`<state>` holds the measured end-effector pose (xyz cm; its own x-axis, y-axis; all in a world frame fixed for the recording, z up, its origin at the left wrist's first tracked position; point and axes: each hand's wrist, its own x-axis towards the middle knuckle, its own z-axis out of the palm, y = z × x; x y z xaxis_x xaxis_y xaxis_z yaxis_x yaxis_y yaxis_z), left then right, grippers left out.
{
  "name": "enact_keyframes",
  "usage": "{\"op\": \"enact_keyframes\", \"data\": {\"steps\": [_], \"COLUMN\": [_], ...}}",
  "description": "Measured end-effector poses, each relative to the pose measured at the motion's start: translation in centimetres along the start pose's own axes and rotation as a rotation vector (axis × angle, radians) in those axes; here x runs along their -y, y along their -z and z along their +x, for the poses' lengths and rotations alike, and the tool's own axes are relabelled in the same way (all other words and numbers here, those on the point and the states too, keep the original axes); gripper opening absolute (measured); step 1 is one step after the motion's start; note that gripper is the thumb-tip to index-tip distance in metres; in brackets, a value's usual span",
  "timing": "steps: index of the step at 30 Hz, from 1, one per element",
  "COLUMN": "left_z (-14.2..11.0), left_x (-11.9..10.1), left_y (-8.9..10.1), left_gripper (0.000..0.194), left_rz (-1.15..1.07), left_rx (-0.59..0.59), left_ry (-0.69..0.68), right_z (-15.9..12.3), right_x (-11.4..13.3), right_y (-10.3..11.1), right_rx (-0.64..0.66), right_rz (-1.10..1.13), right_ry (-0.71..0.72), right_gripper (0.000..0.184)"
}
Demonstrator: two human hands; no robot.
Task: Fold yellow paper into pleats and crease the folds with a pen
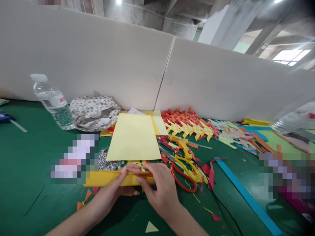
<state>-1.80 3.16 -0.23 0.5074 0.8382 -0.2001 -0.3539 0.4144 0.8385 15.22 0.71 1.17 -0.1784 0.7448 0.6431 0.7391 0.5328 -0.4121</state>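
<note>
A folded piece of golden-yellow paper (100, 178) is held level just above the green table. My left hand (119, 182) grips it near the middle, its fingers partly behind and below the paper. My right hand (161, 185) pinches its right part, with the thumb in front and fingertips over the top edge. Right behind my hands lies a pale yellow sheet (134, 137). Close to my right hand are scissors with red handles (183, 183), a pair with yellow handles (189, 167), and a yellow glue gun (183, 146).
A water bottle (55, 106) and a patterned cloth bundle (94, 113) stand at the back left. Woven paper pieces (187, 123) lie against the white partition (110, 62). Small sparkly pieces (107, 159), a black cord (222, 205) and a blue strip (246, 193) lie on the table.
</note>
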Motion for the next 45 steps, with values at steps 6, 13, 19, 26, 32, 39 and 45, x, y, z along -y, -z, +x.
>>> {"op": "enact_keyframes", "data": {"steps": [6, 13, 19, 26, 32, 39, 45], "left_z": [-0.3, 0.0, 0.2, 0.1, 0.1, 0.1, 0.1], "left_x": [-0.1, -0.2, -0.7, -0.9, -1.0, -0.9, -0.8], "left_y": [0.2, 0.3, -0.4, -0.5, -0.9, -0.8, -0.6], "left_gripper": [0.043, 0.039, 0.036, 0.03, 0.03, 0.03, 0.03], "left_rz": [0.071, 0.223, 0.147, 0.124, 0.135, 0.152, 0.152], "left_rx": [-0.113, -0.184, -0.26, -0.263, -0.324, -0.359, -0.348], "left_ry": [0.004, -0.053, -0.08, -0.072, -0.08, -0.092, -0.09], "right_z": [0.0, 0.2, 0.1, 0.1, 0.2, 0.0, 0.3], "right_x": [-0.4, -0.7, -0.6, -0.4, -0.3, -0.3, -0.2], "right_y": [0.0, 0.2, 0.3, 0.3, 0.2, 0.1, 0.2], "right_rx": [0.028, 0.01, -0.037, -0.038, -0.059, -0.05, -0.072], "right_rz": [0.01, -0.029, -0.024, -0.019, -0.014, -0.013, -0.022], "right_ry": [-0.027, -0.036, -0.036, -0.041, -0.026, -0.029, -0.009], "right_gripper": [0.009, 0.012, 0.012, 0.008, 0.008, 0.008, 0.011]}}
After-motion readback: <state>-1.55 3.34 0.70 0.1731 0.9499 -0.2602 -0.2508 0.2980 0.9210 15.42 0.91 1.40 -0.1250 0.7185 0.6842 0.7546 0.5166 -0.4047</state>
